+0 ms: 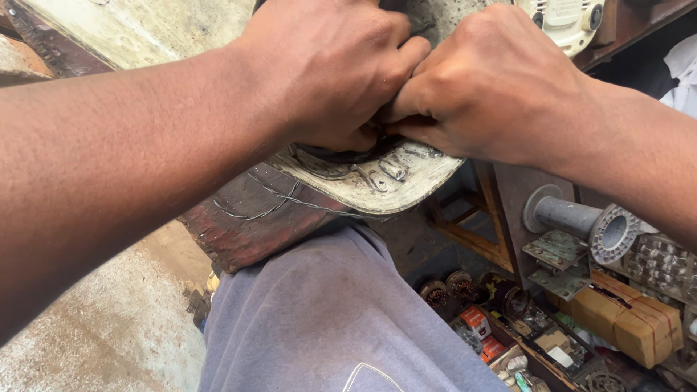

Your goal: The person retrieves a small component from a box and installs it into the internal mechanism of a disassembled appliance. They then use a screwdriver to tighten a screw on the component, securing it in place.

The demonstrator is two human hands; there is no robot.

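My left hand and my right hand are pressed together, fingers curled tight, on the top of a dirty cream-coloured curved casing. Both grip something small at the spot where the thumbs meet; the hands hide it. Thin bare wire trails from under my left hand across the casing's edge and over a worn dark red part below it. The casing rests above my lap in grey-blue cloth.
At lower right stands a wooden shelf with a grey metal pipe and flange, a taped cardboard box, small copper-wound coils and little cartons. Concrete floor lies at lower left.
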